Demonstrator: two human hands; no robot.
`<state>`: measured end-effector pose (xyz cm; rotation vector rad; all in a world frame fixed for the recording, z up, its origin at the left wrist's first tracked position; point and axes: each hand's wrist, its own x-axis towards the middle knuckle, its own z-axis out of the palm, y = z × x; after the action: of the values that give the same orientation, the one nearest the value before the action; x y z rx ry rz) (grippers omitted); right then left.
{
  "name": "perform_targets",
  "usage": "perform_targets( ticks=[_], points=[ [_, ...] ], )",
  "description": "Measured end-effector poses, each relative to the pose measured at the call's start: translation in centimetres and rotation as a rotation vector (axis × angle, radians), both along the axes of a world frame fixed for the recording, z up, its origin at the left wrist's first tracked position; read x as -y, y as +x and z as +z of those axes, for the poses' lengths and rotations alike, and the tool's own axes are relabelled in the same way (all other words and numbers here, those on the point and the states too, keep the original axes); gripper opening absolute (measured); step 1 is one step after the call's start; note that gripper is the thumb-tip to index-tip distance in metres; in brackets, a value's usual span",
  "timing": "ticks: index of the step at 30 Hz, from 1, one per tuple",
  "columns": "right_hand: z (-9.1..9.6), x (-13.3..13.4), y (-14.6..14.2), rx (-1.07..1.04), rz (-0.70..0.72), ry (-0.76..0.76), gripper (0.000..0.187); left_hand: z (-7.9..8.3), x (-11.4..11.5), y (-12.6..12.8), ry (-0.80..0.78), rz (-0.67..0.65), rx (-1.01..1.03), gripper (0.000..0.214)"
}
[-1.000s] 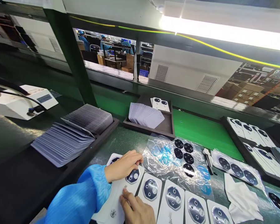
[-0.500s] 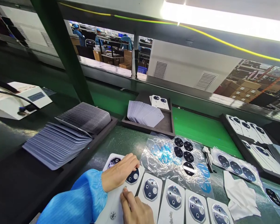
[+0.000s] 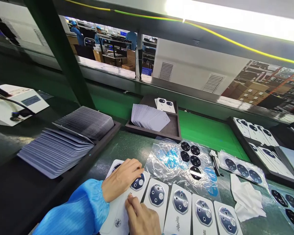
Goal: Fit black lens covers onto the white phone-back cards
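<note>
Green bench mat [image 3: 127,147]. Left hand [image 3: 121,179] flat on leftmost white cover [image 3: 118,210], fingers together over its camera ring [image 3: 138,183]; right hand [image 3: 142,219] fingertip touches same cover, grip not discernible.

We find the row of white plastic phone covers [image 3: 180,209] nearest us, a crinkled clear film sheet [image 3: 168,161] behind it, a white cloth [image 3: 247,197] to its right, a dark shallow tray [image 3: 150,132] beyond
</note>
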<state>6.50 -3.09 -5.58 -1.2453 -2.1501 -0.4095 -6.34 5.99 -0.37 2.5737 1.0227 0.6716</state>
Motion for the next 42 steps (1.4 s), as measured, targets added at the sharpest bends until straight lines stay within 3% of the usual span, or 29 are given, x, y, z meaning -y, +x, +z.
perform_targets(
  ticks=[8, 17, 24, 30, 35, 42],
  points=[
    [0.6, 0.1, -0.2, -0.026, -0.018, -0.033, 0.057, 1.0, -0.7, 0.0, -0.211, 0.009, -0.029, 0.009],
    [0.8, 0.3, -0.2, -0.029, -0.021, -0.074, 0.058, 2.2, -3.2, 0.8, -0.405, -0.067, -0.110, 0.019],
    [0.9, 0.2, -0.3, -0.034, -0.042, -0.041, 0.057, 2.4, -3.5, 1.2, -0.375, -0.128, -0.135, 0.024],
    [0.9, 0.3, -0.5, -0.042, -0.075, -0.025, 0.055, 1.5, -2.7, 0.5, -0.285, -0.215, -0.059, 0.025],
    [1.0, 0.2, -0.5, -0.038, -0.077, -0.040, 0.056, 0.8, -1.8, -0.5, -0.230, -0.214, 0.011, 0.023],
    [0.9, 0.3, -0.5, -0.031, -0.083, -0.060, 0.056, 1.3, -1.2, 0.5, -0.214, -0.159, -0.043, 0.021]
  ],
)
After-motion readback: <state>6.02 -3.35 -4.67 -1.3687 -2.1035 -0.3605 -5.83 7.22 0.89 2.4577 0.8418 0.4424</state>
